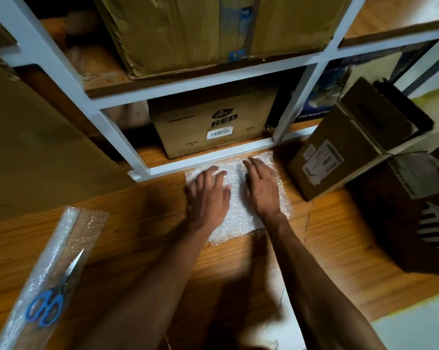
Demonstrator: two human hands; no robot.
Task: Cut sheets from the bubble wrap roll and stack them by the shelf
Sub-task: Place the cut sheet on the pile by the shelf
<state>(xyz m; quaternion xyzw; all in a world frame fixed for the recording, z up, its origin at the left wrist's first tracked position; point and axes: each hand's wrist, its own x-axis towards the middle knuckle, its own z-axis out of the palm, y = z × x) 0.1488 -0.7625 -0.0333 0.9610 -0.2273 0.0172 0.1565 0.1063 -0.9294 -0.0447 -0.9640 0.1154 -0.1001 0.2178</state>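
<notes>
A cut sheet of bubble wrap [238,198] is laid flat on the wooden floor [327,248], its far edge just beside the bottom rail of the white metal shelf [208,157]. Both hands are pressed down on it with fingers straight and spread — nothing is gripped by either. The left hand [209,195] is set on the sheet's left half, the right hand [262,188] on its right half, fingertips pointed toward the shelf.

The bubble wrap roll [49,269] is seen at lower left, partly unrolled along the floor, well apart from the sheet. Blue-handled scissors [52,296] are rested on top of it, blades closed.

On the shelf's lowest level a cardboard box marked "RED" [213,125] is kept — directly behind the sheet. A tilted carton with labels [344,147] is seen to the right.
</notes>
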